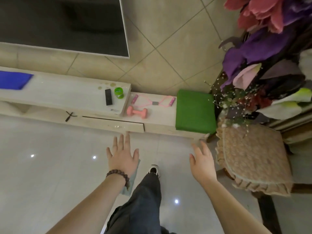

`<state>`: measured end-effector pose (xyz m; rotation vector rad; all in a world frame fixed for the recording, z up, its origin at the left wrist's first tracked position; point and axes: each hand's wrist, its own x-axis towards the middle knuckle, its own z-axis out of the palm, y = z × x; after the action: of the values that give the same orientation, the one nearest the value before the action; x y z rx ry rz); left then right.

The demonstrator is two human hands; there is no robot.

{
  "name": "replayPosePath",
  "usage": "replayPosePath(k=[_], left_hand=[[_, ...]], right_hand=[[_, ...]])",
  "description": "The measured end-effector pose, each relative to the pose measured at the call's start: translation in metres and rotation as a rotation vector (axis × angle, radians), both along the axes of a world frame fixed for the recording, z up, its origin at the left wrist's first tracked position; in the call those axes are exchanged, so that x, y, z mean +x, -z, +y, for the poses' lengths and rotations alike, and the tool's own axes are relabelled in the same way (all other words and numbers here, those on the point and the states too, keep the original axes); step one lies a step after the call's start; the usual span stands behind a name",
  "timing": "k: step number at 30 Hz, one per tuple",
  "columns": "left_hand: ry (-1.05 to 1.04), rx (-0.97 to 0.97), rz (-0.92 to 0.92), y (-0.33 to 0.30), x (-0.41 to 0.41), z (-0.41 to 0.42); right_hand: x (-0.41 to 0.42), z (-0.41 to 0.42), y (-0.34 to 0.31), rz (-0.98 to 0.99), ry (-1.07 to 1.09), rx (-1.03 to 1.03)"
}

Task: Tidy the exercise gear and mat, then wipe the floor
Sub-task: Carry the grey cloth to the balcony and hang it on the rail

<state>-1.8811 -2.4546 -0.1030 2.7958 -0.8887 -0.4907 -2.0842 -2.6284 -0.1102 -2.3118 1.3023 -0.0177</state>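
A pink dumbbell (137, 112) and a pink figure-eight resistance band (154, 102) lie on the low step of the TV cabinet (158, 122). Beside them on the right sits a folded green mat (195, 111). My left hand (123, 155) hangs over the glossy white floor (50, 166) in front of the cabinet, fingers spread, holding nothing. My right hand (201, 161) is also open and empty, just below the mat. A pale blue-green cloth (132, 180) lies on the floor, partly hidden under my left wrist.
A black remote (108, 97) and a green jar (119, 92) stand on the cabinet top, with a blue cloth (14, 80) at its far left. A large TV (64, 22) hangs above. A cushioned chair (253, 157) and artificial flowers (263, 53) crowd the right side.
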Motion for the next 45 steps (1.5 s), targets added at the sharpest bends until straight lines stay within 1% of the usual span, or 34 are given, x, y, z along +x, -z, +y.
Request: replayPosePath(k=[4, 7, 13, 17, 22, 25, 28, 33, 36, 39, 42, 45], left_hand=[[-0.023, 0.008, 0.019, -0.004, -0.027, 0.042], [-0.039, 0.017, 0.028, -0.008, -0.036, 0.068], [-0.089, 0.026, 0.007, -0.011, -0.014, 0.116], [-0.14, 0.032, 0.009, -0.007, 0.019, 0.157], [-0.159, 0.059, 0.046, 0.009, 0.081, 0.218], [-0.129, 0.106, 0.078, 0.025, 0.127, 0.257], [-0.055, 0.17, 0.119, 0.046, 0.169, 0.288], [0.045, 0.259, 0.168, 0.083, 0.216, 0.31], [0.108, 0.298, 0.183, 0.116, 0.23, 0.304], [0.152, 0.319, 0.184, 0.171, 0.242, 0.292], [0.164, 0.321, 0.178, 0.252, 0.246, 0.273], [0.221, 0.349, 0.188, 0.35, 0.243, 0.254]], right_hand=[[-0.026, 0.046, -0.003, -0.003, 0.02, 0.04], [-0.029, 0.074, -0.007, -0.001, 0.018, 0.064], [-0.006, 0.12, -0.008, -0.004, -0.058, 0.071], [0.033, 0.153, 0.002, 0.037, -0.143, 0.065], [0.109, 0.208, 0.021, 0.095, -0.187, 0.092], [0.161, 0.248, 0.037, 0.12, -0.17, 0.127], [0.206, 0.284, 0.057, 0.144, -0.149, 0.194], [0.25, 0.323, 0.091, 0.174, -0.067, 0.268], [0.256, 0.331, 0.126, 0.184, -0.011, 0.302], [0.259, 0.329, 0.182, 0.228, 0.037, 0.332], [0.262, 0.316, 0.265, 0.249, 0.087, 0.367], [0.265, 0.304, 0.371, 0.255, 0.13, 0.41]])
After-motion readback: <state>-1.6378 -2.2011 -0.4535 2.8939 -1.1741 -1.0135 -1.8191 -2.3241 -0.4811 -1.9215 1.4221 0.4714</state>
